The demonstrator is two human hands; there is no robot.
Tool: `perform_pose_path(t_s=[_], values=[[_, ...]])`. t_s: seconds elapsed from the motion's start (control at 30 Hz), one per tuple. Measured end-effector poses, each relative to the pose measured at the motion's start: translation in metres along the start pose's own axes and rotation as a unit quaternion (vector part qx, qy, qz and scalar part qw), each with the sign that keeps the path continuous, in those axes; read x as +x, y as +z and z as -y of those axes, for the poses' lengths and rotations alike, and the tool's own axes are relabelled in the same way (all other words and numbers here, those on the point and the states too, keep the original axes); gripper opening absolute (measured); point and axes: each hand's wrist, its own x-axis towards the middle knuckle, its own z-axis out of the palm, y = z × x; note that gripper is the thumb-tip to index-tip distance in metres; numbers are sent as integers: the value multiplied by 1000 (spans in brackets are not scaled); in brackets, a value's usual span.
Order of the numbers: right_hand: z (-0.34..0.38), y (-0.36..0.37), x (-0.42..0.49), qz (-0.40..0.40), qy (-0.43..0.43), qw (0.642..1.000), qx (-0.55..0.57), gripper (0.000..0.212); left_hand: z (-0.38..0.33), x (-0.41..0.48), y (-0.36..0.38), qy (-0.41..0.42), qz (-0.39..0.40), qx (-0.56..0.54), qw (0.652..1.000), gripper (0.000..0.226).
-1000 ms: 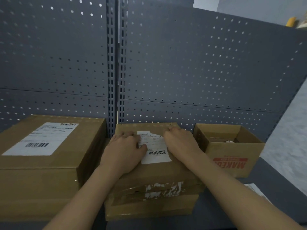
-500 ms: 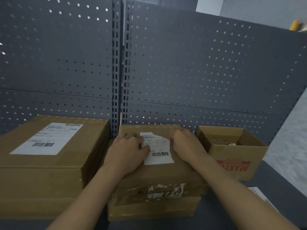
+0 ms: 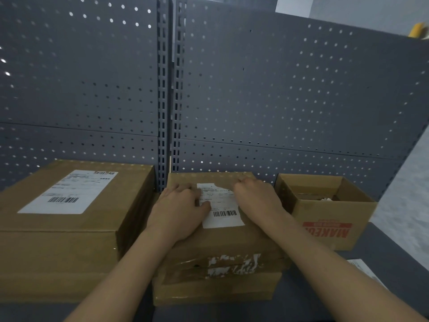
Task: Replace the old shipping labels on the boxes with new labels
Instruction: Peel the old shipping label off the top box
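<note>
Label (image 3: 221, 220) print illegible (too small)

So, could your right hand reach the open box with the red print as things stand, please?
Probably yes: the open box sits just beside the right hand, with nothing between them.

Big box (image 3: 109, 224) left, box stack (image 3: 220, 242) mid w/ label (image 3: 222, 205) on top, open box (image 3: 325, 217) right. Pegboard (image 3: 278, 101) behind; paper (image 3: 364, 270) on table (image 3: 329, 291) front-right.
</note>
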Motion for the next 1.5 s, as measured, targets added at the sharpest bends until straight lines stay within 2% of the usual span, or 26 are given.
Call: perform_pose_path(t_s=[0.1, 0.17, 0.3, 0.4, 0.8, 0.93, 1.07, 1.2, 1.3, 1.5], values=[[-5, 2, 0, -10, 5, 999, 38, 24, 0, 0, 0, 1, -2, 4, 1000, 50], [-10, 5, 2, -1, 18, 997, 71, 18, 0, 0, 0, 2, -4, 1, 1000, 50], [-22, 12, 4, 24, 60, 982, 177, 20, 0, 0, -1, 2, -3, -4, 1000, 50], [-24, 14, 2, -4, 89, 974, 209, 20, 0, 0, 0, 2, -5, -5, 1000, 49], [-7, 1, 0, -3, -5, 999, 49, 18, 3, 2, 3, -3, -7, -6, 1000, 53], [-10, -2, 2, 21, 2, 997, 77, 15, 3, 2, 3, -3, -6, -6, 1000, 52], [-19, 5, 5, 61, 10, 985, 161, 20, 3, 3, 3, -3, -5, -10, 1000, 51], [-24, 9, 2, 14, 69, 974, 214, 22, 3, 3, 3, -1, -6, -5, 1000, 52], [-19, 9, 1, 14, 68, 981, 181, 18, 3, 2, 3, -2, -5, -10, 1000, 52], [-8, 4, 0, -17, -6, 998, 64, 21, 2, 1, 2, -4, -9, -9, 1000, 52]])
